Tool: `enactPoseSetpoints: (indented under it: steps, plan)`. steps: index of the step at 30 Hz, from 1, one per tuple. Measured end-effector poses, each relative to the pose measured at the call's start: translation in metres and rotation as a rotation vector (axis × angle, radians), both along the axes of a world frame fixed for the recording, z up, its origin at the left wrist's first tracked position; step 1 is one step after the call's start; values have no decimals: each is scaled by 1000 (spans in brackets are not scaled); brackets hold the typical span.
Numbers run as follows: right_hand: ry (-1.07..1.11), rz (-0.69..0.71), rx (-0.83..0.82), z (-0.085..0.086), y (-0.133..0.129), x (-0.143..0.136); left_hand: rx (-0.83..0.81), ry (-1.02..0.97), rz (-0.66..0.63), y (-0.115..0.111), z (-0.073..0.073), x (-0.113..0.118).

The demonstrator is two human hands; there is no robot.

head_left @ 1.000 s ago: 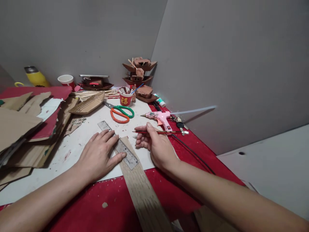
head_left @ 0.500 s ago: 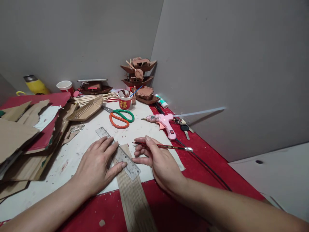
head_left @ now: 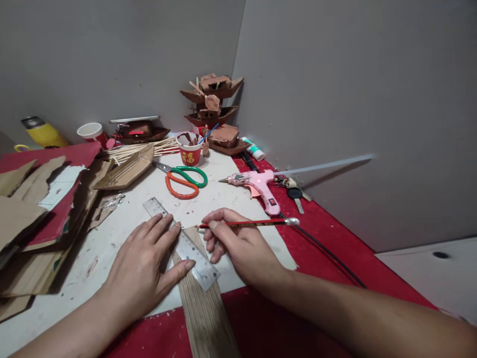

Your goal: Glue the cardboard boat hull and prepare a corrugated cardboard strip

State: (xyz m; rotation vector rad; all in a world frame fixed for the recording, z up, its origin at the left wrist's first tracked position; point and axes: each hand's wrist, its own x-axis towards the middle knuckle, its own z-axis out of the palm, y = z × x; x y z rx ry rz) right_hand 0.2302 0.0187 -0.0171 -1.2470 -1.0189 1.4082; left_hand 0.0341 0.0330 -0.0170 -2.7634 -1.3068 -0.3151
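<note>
My left hand [head_left: 147, 256] lies spread over a clear ruler [head_left: 201, 266], fingertips and thumb pressing it down. The ruler crosses at a slant over a wood-grained strip [head_left: 208, 323], which runs toward me past the table's near edge of white paper. Between the thumb and fingers of my right hand [head_left: 244, 246] is a red and black pencil [head_left: 257, 223], nearly level, its silvery end pointing right. The pencil's tip is close to the far end of the strip; whether it touches cannot be told.
Green-and-orange scissors [head_left: 182, 183] and a pink glue gun [head_left: 263, 186] lie beyond my hands. A red paper cup [head_left: 190, 151], brown model boats [head_left: 214, 117] and thin sticks [head_left: 160, 149] stand farther back. Cardboard pieces [head_left: 30, 268] pile up at left; keys [head_left: 295, 195] lie right.
My right hand has shifted slightly left and closed more around the pencil, bringing its tip to the strip's far end. The left hand stays on the ruler. The view has moved a little.
</note>
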Motion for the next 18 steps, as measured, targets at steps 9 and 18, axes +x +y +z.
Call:
enactPoseSetpoints:
  steps: [9,18]
  plan:
    - [-216,84,69,-8,3,-9,-22,-17,-8,-1,1,-1]
    - [-279,134,168,-14,6,-9,-26,-15,-2,-2,1,0]
